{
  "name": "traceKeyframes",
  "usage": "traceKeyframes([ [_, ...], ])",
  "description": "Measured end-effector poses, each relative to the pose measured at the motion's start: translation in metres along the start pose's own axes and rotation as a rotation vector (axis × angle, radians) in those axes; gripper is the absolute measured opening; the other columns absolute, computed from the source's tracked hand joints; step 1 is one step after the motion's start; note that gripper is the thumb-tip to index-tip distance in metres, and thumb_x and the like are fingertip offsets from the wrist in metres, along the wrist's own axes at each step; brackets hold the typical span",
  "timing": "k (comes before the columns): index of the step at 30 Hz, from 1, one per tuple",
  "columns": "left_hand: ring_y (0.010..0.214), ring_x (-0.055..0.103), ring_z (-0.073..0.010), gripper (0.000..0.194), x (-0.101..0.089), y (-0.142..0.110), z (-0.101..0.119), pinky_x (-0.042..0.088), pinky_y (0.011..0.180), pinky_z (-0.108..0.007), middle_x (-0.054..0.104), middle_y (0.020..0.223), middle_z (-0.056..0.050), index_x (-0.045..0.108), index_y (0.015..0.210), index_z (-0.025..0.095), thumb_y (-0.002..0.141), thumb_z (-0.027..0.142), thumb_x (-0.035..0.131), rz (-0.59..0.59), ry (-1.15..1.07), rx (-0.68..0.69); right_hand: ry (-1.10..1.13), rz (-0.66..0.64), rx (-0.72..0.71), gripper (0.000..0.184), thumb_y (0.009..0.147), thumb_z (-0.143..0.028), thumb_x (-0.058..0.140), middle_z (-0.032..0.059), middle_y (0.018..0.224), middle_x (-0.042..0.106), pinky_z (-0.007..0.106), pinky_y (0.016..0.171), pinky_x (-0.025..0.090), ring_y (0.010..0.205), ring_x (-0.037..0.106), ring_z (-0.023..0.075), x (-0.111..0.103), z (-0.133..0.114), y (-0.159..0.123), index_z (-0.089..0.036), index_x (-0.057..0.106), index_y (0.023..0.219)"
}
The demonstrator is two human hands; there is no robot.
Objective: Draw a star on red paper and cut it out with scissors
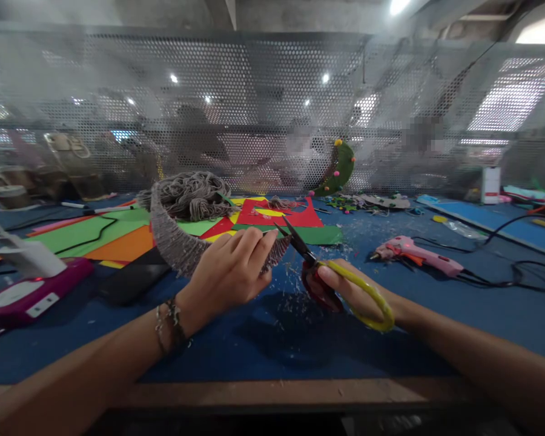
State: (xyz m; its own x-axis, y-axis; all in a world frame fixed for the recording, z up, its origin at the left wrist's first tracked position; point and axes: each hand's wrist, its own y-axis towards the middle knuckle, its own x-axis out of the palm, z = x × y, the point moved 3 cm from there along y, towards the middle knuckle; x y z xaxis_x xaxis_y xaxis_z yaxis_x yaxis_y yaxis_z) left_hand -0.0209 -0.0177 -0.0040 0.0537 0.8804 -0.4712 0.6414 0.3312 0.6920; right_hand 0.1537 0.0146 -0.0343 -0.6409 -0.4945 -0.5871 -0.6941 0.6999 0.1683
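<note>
My left hand (236,263) is closed around the lower end of a curved crescent piece wrapped in grey yarn (175,239), raised above the blue tabletop. Its other end arcs up at the left. In my right hand (345,287) are scissors (302,242) with dark blades, one yellow handle loop and one red. The blades are parted, their tips close to the yarn-covered end beside my left fingertips. Small pale fibre clippings (290,303) lie scattered on the table beneath. Part of the crescent is hidden behind my left hand.
A heap of grey yarn (195,194) rests behind, among coloured sheets (122,242). At right lies a pink glue gun (413,254) with a black cord. A purple power strip (36,290) and a black phone-like object (134,281) are at left. A green crescent (340,169) stands before the perforated screen (272,109).
</note>
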Motion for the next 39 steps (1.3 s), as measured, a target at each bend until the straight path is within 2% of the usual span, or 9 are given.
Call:
traceKeyframes([
  [10,0.066,0.054,-0.0199,0.036,-0.001,0.002,-0.004,0.045,0.055,-0.029,0.056,0.078,-0.011,0.056,0.101,0.003,0.081,0.026,0.038,0.034,-0.014,-0.016,-0.124,0.027,0.027,0.059,0.076,-0.069,0.023,-0.0029,0.047,0.039,0.02,0.042,0.031,0.042,0.036,0.0067,-0.002,-0.008,0.0,-0.017,0.037,0.055],
  [25,0.072,0.055,-0.0203,0.035,-0.001,0.001,-0.002,0.046,0.061,-0.03,0.057,0.08,-0.01,0.054,0.103,0.003,0.079,0.026,0.042,-0.001,-0.065,0.022,-0.17,0.033,0.008,0.06,0.074,-0.072,0.018,-0.0037,0.048,0.035,0.021,0.041,0.027,0.044,0.031,0.0071,-0.003,-0.013,0.002,-0.018,0.036,0.056],
  [30,0.072,0.054,-0.0207,0.035,0.0,0.0,-0.002,0.046,0.06,-0.03,0.057,0.08,-0.011,0.053,0.104,0.003,0.08,0.025,0.04,-0.013,-0.084,0.014,-0.155,0.045,-0.024,0.057,0.078,-0.068,0.019,-0.0036,0.046,0.036,0.02,0.041,0.027,0.042,0.032,0.0065,-0.002,-0.012,0.001,-0.018,0.035,0.055],
  [39,0.073,0.055,-0.0214,0.036,0.002,0.001,-0.001,0.045,0.061,-0.03,0.057,0.08,-0.012,0.055,0.104,0.003,0.078,0.025,0.043,-0.035,-0.061,-0.005,-0.067,0.101,0.047,0.056,0.077,-0.067,0.025,-0.0049,0.041,0.035,0.018,0.035,0.028,0.035,0.034,0.0048,0.0,-0.009,-0.002,-0.018,0.033,0.052],
])
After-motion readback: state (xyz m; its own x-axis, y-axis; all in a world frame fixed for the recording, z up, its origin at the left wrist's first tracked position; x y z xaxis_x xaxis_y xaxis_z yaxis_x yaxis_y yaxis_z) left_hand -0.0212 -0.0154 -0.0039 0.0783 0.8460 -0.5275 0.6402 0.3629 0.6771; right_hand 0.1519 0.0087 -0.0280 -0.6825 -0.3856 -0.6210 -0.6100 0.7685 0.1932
